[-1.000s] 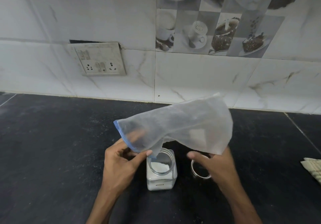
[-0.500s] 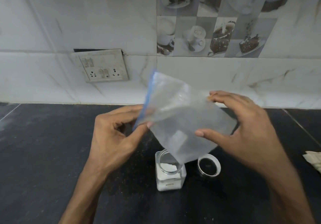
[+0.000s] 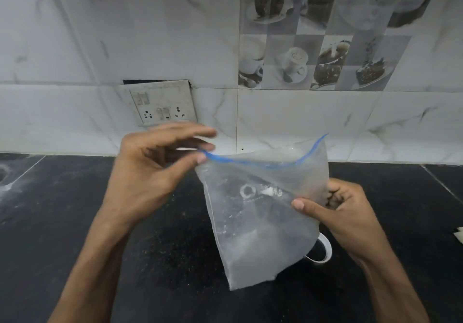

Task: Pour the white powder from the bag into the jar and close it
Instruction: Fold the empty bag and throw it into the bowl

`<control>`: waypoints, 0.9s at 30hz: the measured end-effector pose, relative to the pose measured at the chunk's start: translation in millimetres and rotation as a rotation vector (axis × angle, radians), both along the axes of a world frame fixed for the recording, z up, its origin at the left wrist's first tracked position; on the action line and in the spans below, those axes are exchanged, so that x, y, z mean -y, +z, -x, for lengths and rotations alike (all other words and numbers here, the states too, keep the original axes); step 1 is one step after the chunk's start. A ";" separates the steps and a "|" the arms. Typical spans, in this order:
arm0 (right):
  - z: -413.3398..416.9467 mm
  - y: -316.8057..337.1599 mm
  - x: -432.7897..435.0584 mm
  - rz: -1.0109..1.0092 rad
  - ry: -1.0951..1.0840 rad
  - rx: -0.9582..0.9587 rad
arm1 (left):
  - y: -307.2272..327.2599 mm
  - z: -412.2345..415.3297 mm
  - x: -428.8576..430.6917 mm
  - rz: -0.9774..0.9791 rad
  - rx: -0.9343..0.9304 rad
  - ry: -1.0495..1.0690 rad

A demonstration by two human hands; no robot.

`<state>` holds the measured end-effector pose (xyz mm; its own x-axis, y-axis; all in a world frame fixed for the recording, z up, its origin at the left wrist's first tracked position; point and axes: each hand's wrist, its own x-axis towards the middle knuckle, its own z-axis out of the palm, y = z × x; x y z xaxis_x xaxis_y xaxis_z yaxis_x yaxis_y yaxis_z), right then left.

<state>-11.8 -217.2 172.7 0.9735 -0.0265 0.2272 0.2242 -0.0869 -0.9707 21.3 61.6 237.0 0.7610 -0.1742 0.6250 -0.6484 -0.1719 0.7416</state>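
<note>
The left hand (image 3: 150,169) pinches the blue top edge of the clear bag (image 3: 260,212) in the middle of the frame. The right hand (image 3: 343,212) grips the bag's right side. The bag hangs upright above the black surface (image 3: 62,209), mouth up. A white lid (image 3: 324,250) peeks out at the lower right. The bag hides the jar.

A home kitchen: black stone tabletop (image 3: 75,222), marble-look wall tiles (image 3: 75,34), coffee-picture tiles (image 3: 325,46) at 1 o'clock, switch-and-socket plate (image 3: 162,104).
</note>
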 end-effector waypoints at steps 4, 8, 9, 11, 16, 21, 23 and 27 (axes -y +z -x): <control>0.7 -12.4 -5.3 -0.165 -0.090 -0.017 | -11.6 -6.2 0.1 0.315 -0.037 0.218; -1.7 -22.8 -15.8 -0.312 -0.209 -0.050 | -55.7 8.9 26.0 0.288 -0.379 0.087; -3.1 -23.5 -19.3 -0.305 -0.226 -0.057 | -64.6 12.0 35.0 0.270 -0.441 0.027; -4.1 -22.7 -24.5 -0.286 -0.234 -0.077 | -76.2 14.9 49.6 0.259 -0.472 0.023; -4.5 -16.6 -28.7 -0.411 -0.242 -0.140 | -83.6 10.7 49.9 0.272 -0.417 0.208; 1.5 -16.7 -31.5 -0.348 -0.373 0.015 | -87.7 6.7 36.9 0.222 -0.332 0.248; 4.1 -16.2 -32.7 -0.283 -0.391 0.082 | -88.5 6.3 36.3 0.181 -0.329 0.257; 4.8 -12.7 -31.5 -0.211 -0.319 0.077 | -85.5 8.6 33.0 0.165 -0.455 0.244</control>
<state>-16.5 -185.7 160.0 0.8890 -0.3795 0.2563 0.2908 0.0357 -0.9561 12.7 28.5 151.5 0.9671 0.1140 0.2274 -0.2118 -0.1346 0.9680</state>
